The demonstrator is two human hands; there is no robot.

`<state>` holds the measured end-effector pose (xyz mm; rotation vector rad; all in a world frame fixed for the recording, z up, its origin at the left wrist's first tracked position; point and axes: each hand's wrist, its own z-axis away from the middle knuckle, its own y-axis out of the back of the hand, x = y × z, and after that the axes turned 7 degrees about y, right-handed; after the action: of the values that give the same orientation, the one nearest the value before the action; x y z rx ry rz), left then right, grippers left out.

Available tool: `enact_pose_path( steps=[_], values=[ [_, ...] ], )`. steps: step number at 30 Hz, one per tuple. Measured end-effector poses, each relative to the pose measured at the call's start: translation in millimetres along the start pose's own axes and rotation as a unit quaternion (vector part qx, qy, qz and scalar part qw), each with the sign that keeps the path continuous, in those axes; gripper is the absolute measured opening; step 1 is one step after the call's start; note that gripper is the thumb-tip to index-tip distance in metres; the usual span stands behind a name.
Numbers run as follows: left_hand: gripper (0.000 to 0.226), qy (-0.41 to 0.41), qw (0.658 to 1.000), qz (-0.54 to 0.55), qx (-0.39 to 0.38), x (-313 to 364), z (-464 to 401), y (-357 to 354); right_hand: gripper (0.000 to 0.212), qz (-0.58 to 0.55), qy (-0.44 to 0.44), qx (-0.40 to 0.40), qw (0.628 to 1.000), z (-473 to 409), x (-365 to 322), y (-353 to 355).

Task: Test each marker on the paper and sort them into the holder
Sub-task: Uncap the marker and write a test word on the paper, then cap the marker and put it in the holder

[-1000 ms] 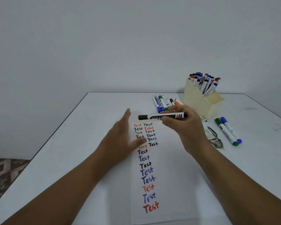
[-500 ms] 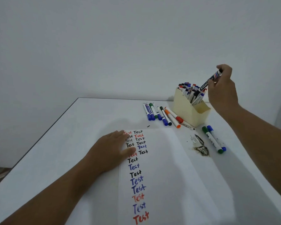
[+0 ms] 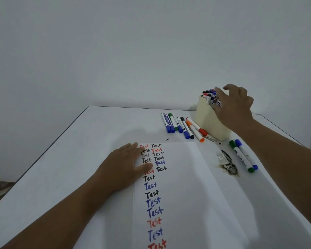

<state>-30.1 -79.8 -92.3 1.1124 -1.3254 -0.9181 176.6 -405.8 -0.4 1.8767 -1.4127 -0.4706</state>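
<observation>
Now right hand (image 3: 234, 106) hovers (fingers spread) beside holder (image 3: 207, 116).

holder (image 3: 207, 119) crammed, loose markers (image 3: 182, 126) flanking

paper (image 3: 183, 194), lower centre: "Test" handwritten repeatedly in two columns, in black, red, blue. Marker barrel print at upper right too small to read.

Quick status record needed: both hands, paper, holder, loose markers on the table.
left hand: flat, pressing the white test paper
right hand: at the holder's top, fingers loose, no marker visibly held
cream plastic holder: upright, packed with markers
row of loose markers: lying left of holder
green and blue marker pair: lying right of paper
</observation>
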Motion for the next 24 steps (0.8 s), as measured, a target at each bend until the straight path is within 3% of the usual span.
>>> enact_pose_path(
  steps=[3, 6, 8, 15, 19, 24],
  values=[
    [0.086, 0.004, 1.000, 0.001, -0.006, 0, -2, 0, 0.046, -0.035, 0.118, 0.023, 0.992, -2, -28, 2],
    [0.087, 0.003, 1.000, -0.005, -0.015, -1, -4, 1, 0.043, -0.041, 0.233, -0.107, 0.966, -4, -59, -6],
    [0.086, 0.006, 1.000, -0.005, -0.025, -1, -4, 2, 0.046, -0.036, 0.247, -0.196, 0.948, -5, -76, -18],
    [0.083, 0.006, 1.000, -0.005, -0.020, -1, -5, 2, 0.044, -0.043, 0.252, -0.298, 0.920, -10, -114, -55],
    [0.085, 0.004, 1.000, -0.002, -0.020, -2, -6, 1, 0.027, -0.050, 0.256, -0.270, 0.927, -13, -122, -59],
    [0.087, 0.007, 1.000, 0.018, -0.015, -4, -7, 1, 0.023, -0.078, 0.274, -0.232, 0.930, -8, -124, -55]
  ],
)
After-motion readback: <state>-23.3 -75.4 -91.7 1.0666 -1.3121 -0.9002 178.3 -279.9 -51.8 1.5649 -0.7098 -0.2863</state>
